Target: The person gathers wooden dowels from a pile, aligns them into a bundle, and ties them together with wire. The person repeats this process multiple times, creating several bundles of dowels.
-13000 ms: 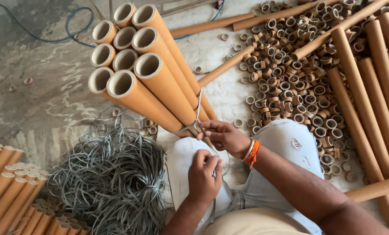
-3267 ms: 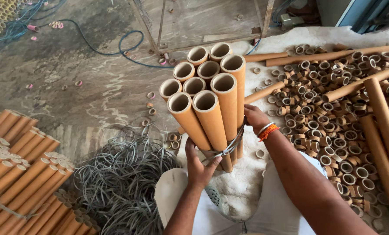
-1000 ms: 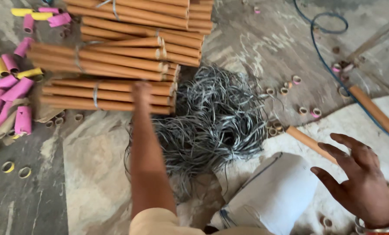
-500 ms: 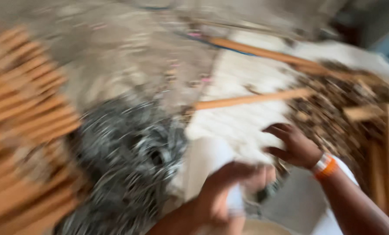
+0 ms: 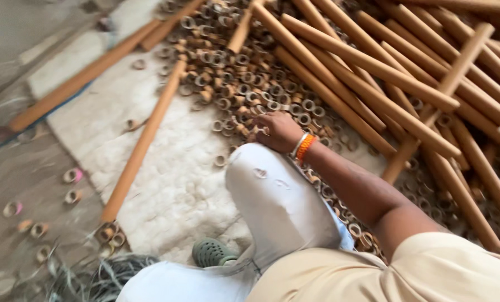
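My right hand [image 5: 278, 130], with an orange and white band at the wrist, reaches past my bent knee [image 5: 261, 179] and rests palm-down on a heap of short brown cardboard rings [image 5: 244, 84]. Whether its fingers hold a ring I cannot tell. Long brown cardboard tubes [image 5: 373, 84] lie crossed in a pile just right of the hand. My left hand is out of view.
A single long tube [image 5: 143, 140] lies on a white woolly mat [image 5: 171, 184] to the left. Another tube [image 5: 76, 84] lies along the mat's far edge. Loose rings [image 5: 71, 179] dot the concrete floor. Grey wire ties [image 5: 93, 277] are bunched bottom left near my green shoe [image 5: 212, 253].
The view has swung right, from the bundled tubes and wire pile to the ring heap. My right hand has moved onto the rings; the left hand has left the view.
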